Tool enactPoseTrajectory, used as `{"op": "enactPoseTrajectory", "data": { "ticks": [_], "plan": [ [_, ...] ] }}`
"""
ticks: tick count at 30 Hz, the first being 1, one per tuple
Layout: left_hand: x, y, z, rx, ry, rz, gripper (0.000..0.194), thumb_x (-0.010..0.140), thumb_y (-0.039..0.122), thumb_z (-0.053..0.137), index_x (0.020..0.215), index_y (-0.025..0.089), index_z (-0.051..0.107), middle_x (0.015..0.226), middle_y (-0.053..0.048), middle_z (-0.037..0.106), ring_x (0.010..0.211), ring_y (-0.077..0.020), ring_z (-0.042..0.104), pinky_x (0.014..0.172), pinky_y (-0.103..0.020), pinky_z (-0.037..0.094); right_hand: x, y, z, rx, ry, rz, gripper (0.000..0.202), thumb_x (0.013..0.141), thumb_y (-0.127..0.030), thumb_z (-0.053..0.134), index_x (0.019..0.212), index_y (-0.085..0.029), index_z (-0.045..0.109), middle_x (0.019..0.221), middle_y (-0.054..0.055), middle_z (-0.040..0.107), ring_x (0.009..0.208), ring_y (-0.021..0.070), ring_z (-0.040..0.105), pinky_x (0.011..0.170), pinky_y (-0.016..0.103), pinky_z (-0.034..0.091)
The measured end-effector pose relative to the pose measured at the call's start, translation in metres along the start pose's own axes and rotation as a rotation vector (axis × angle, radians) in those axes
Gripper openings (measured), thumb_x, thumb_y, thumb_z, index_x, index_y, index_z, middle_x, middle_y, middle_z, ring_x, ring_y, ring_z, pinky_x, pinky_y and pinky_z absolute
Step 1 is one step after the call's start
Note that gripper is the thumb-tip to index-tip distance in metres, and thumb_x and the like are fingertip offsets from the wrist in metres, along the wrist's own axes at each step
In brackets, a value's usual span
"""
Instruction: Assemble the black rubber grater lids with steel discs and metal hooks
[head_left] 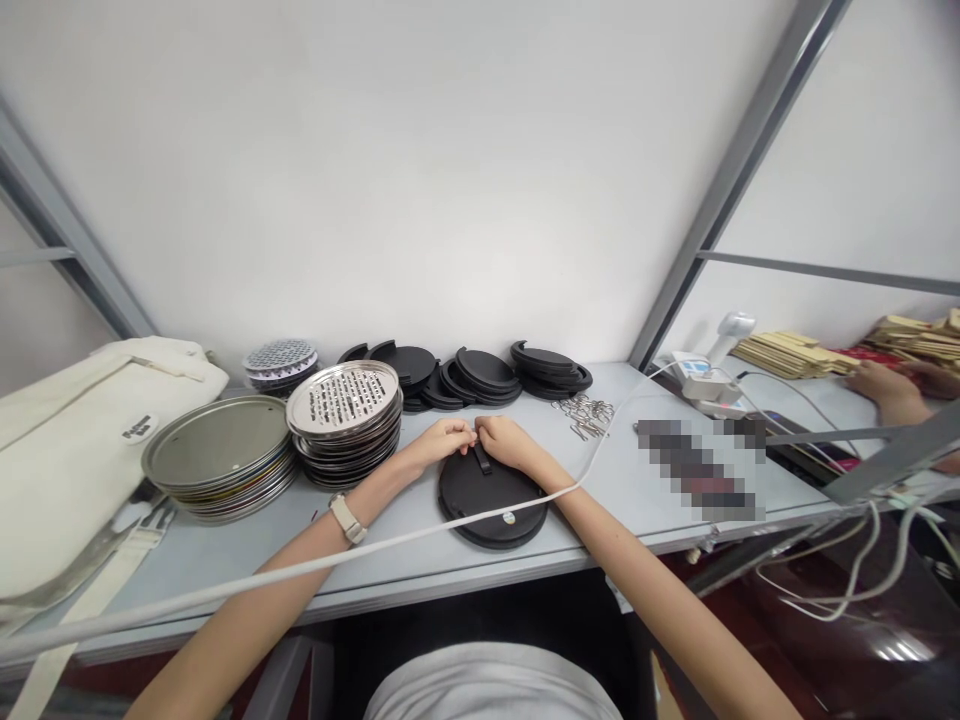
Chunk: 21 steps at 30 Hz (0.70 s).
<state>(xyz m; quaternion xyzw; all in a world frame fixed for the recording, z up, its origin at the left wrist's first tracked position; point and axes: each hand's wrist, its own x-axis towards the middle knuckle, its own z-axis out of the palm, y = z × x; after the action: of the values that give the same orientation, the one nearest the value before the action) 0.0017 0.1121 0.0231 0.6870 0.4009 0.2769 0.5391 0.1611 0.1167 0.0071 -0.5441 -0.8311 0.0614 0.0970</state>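
At the middle of the grey surface (225,560), the left hand (442,440) and right hand (504,440) meet, fingers pinched shut on something too small to make out, at the far rim of a black disc (491,495). It lies flat, round and matte, with a short strap near its top edge. It looks stiff and light, easiest gripped by the rim. A white cable (360,553) crosses it. Perforated metal plates (343,400) stack just left; more black discs (480,375) lie behind.

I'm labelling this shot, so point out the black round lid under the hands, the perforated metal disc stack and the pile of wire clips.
black round lid (491,505), head view, bare top face.
perforated metal disc stack (343,398), head view, top disc.
wire clips (589,413), head view, pile middle.
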Motion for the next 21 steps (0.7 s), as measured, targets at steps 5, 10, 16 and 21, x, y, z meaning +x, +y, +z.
{"op": "enactPoseTrajectory", "data": {
  "ticks": [5,10,16,21],
  "plan": [
    [-0.0006,-0.0001,-0.0010,-0.015,-0.013,-0.004,0.021,0.066,0.033,0.058,0.060,0.014,0.053,0.052,0.003,0.045,0.052,-0.0091,0.038,0.051,-0.023,0.023,0.0003,0.0001,0.0003,-0.005,-0.004,0.002,0.033,0.091,-0.017,0.031,0.091,-0.013,0.063,0.087,0.012,0.069,0.078,0.0168,0.061,0.065,0.023,0.032],
    [0.0005,-0.0047,-0.0034,-0.028,-0.032,-0.028,0.021,0.065,0.034,0.061,0.062,0.014,0.056,0.049,0.005,0.040,0.050,-0.0086,0.035,0.051,-0.024,0.020,0.0001,-0.0011,-0.0009,-0.009,-0.005,0.004,0.032,0.091,-0.016,0.031,0.091,-0.012,0.063,0.087,0.012,0.069,0.077,0.0166,0.061,0.064,0.023,0.032],
    [0.0012,-0.0070,-0.0039,-0.055,-0.014,-0.044,0.022,0.066,0.034,0.061,0.064,0.013,0.057,0.051,0.005,0.042,0.051,-0.0088,0.036,0.052,-0.024,0.021,-0.0008,-0.0023,-0.0019,-0.008,-0.002,0.007,0.032,0.091,-0.016,0.031,0.093,-0.013,0.063,0.089,0.011,0.069,0.078,0.0165,0.061,0.064,0.023,0.032],
    [-0.0005,-0.0050,-0.0015,-0.075,0.018,-0.040,0.021,0.064,0.034,0.062,0.061,0.013,0.056,0.054,0.003,0.045,0.054,-0.0094,0.038,0.053,-0.024,0.022,0.0001,-0.0015,-0.0006,-0.008,-0.004,0.005,0.032,0.091,-0.016,0.031,0.092,-0.013,0.063,0.088,0.011,0.069,0.077,0.0164,0.061,0.064,0.023,0.031]
  ]
}}
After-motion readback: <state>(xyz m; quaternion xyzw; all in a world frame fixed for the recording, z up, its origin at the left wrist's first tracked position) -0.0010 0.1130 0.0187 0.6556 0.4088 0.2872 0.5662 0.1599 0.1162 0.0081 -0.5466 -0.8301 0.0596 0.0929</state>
